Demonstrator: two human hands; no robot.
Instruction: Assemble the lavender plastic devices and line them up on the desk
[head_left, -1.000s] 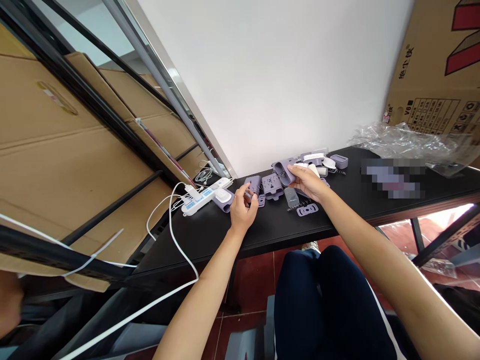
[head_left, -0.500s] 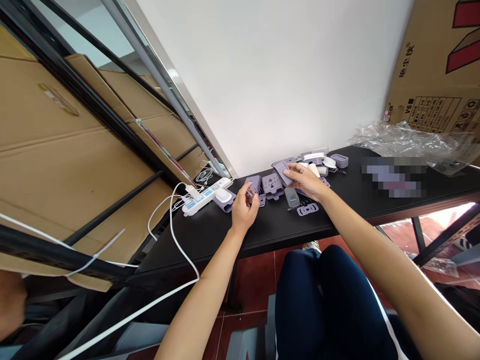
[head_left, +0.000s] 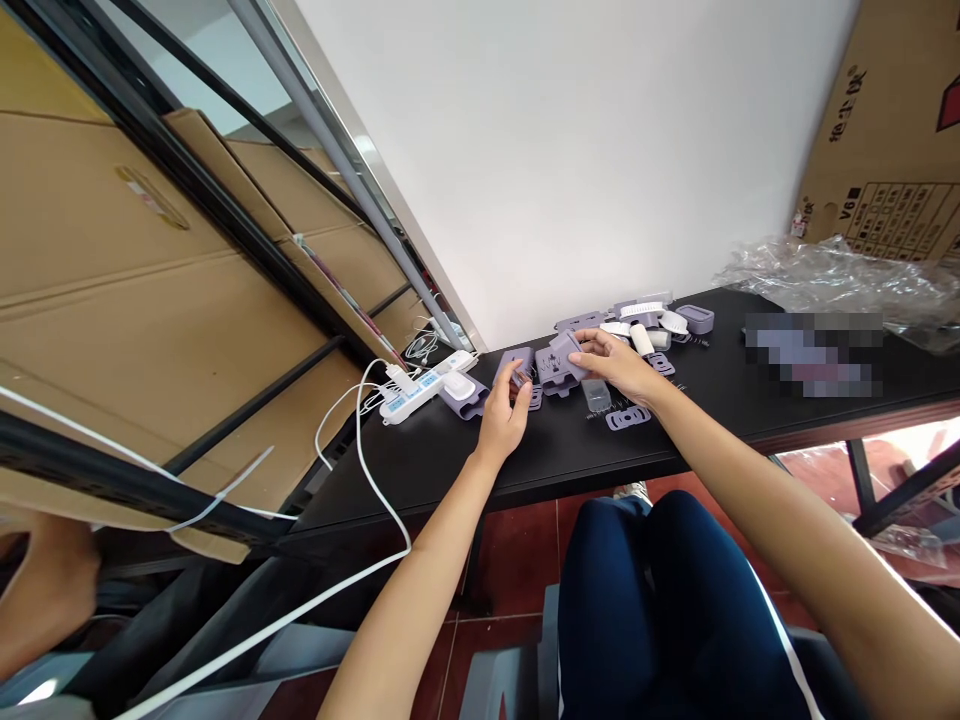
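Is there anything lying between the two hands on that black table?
Yes, one purple plastic shell sits in the gap. The left hand pinches a small part, the right hand grips a purple housing right above that shell.

This looks like a small assembly workroom or stockroom. Flattened cardboard sheets [head_left: 150, 300] lean against a metal rack [head_left: 247, 260] on the left, and a printed shipping carton [head_left: 892, 150] stands by crumpled plastic wrap [head_left: 832, 275]. A black bench [head_left: 465, 455] against a bare white wall [head_left: 570, 150] carries a scatter of lilac plastic parts [head_left: 637, 325] and a white power strip [head_left: 424, 388].
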